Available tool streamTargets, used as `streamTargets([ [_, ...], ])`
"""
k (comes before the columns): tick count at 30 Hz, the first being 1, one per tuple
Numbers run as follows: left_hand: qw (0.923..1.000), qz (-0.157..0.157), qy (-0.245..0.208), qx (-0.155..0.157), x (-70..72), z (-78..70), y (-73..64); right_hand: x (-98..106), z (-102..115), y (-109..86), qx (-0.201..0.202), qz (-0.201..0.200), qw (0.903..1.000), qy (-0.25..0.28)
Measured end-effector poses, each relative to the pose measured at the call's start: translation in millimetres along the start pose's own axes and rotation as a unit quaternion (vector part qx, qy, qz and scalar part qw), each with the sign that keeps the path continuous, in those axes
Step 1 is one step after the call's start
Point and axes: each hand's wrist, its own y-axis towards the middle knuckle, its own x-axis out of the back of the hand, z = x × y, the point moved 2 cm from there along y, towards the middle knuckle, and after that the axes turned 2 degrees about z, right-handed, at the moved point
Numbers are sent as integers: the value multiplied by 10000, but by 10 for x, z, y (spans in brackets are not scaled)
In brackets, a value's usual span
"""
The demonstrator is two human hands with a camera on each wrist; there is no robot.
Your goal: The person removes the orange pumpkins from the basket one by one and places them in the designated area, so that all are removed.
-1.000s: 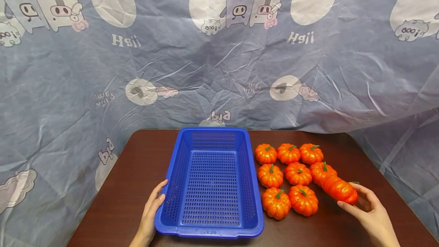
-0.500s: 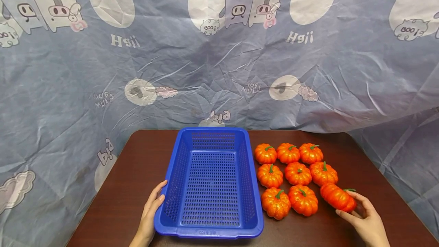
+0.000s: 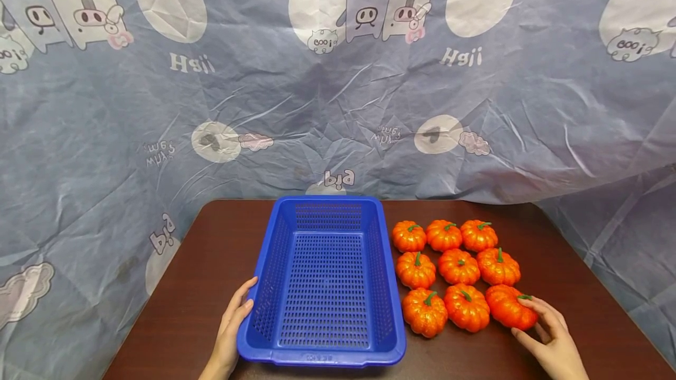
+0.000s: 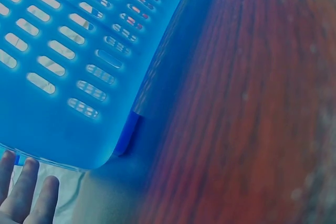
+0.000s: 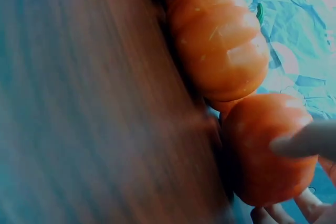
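Note:
At the lower right in the head view, my right hand (image 3: 553,336) holds a small orange pumpkin (image 3: 509,308) with a green stem, thumb and fingers on its right side. The pumpkin leans slightly, at the right end of the front row. In the right wrist view the thumb lies across this pumpkin (image 5: 268,174), and another pumpkin (image 5: 223,45) sits just beyond it. My left hand (image 3: 228,327) touches the left rim of a blue plastic basket (image 3: 394,309) with extended fingers. The left wrist view shows those fingers (image 4: 25,187) beside the basket's slotted wall (image 4: 58,124).
Several other pumpkins (image 3: 459,267) stand in rows between the basket and the right part of the dark brown table (image 3: 179,298). A grey-blue cartoon cloth (image 3: 338,110) hangs behind the table and along its sides.
My right hand has moved left and down with the pumpkin, bringing it from overlapping the middle-row pumpkin to the front row's end. The left hand and basket have stayed put.

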Motion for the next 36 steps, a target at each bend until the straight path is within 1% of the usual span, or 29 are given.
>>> streamTargets([
  [3, 10000, 1, -6, 17, 6, 5, 2, -11, -4, -10, -66, -29, 10000, -63],
  [7, 9999, -87, 109, 75, 19, 0, 5, -1, -11, -6, -25, -196, 9991, -382],
  [9, 9995, -134, 246, 160, 28, -10, -2, 9, -17, -7, -1, -229, 9984, -524],
  [11, 9986, -197, 392, 298, 40, -22, -13, 13, -21, -9, 13, -193, 9983, -555],
  [15, 9978, -238, 438, 446, 66, -52, -26, 41, -11, -4, 77, -117, 9984, -553],
  [18, 9978, -293, 466, 366, 95, -74, -26, 69, 16, 12, 140, -82, 9981, -596],
  [22, 9964, -396, 719, 227, 139, -101, -27, 99, 53, 36, 159, -43, 9972, -731],
  [25, 9950, -388, 908, 147, 162, -125, -20, 118, 66, 50, 113, -3, 9973, -724],
  [27, 9944, -354, 989, 67, 178, -153, -12, 133, 67, 58, 11, 80, 9975, -709],
  [30, 9930, -291, 1148, -40, 205, -208, 9, 173, 79, 74, -336, 416, 9950, -838],
  [32, 9912, -232, 1296, -126, 226, -253, 30, 207, 101, 98, -573, 734, 9900, -1061],
  [34, 9882, -155, 1505, -220, 248, -307, 54, 244, 137, 135, -577, 944, 9845, -1358],
  [36, 9836, -122, 1770, -310, 275, -368, 80, 276, 179, 182, -380, 1023, 9822, -1529],
])
